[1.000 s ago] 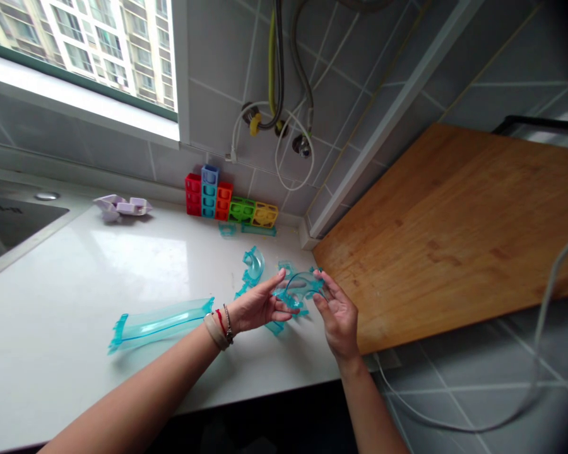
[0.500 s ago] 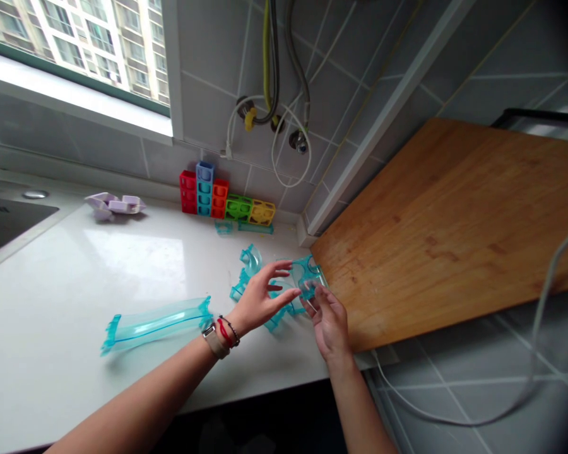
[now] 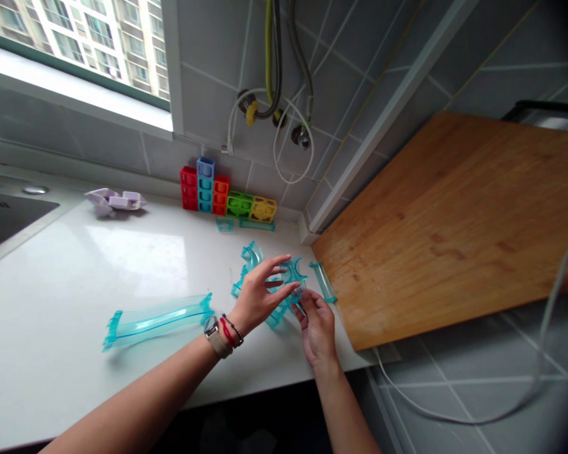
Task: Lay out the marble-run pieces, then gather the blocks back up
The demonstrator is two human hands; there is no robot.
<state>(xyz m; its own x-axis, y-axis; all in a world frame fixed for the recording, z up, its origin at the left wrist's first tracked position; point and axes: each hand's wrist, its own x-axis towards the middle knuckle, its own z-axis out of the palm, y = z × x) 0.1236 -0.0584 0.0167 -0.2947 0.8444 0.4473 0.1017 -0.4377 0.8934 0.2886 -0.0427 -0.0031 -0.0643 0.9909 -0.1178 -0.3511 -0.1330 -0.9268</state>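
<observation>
My right hand [image 3: 318, 328] pinches a clear teal plastic track piece [image 3: 293, 271] between thumb and fingers. My left hand [image 3: 260, 290] is open, its thumb and fingers spread around the left side of that piece; whether the fingertips touch it I cannot tell. Below and behind the hands lie more teal pieces, among them a curved one [image 3: 252, 255], partly covered by my left hand. A long teal chute [image 3: 158, 323] rests on the counter left of my left wrist. Beside the wooden board lies a short straight teal piece [image 3: 322, 282].
Coloured blocks [image 3: 227, 197] stand against the tiled wall, with two small teal pieces [image 3: 256, 224] before them. A purple plastic object [image 3: 116, 200] sits near the sink [image 3: 9, 211]. At right a wooden board [image 3: 445, 233] leans, with a white cable [image 3: 544, 328] hanging across it.
My right hand has moved left with the track piece, bringing it between my left hand's fingers. The short straight piece by the board now shows clearly. My left hand has barely moved.
</observation>
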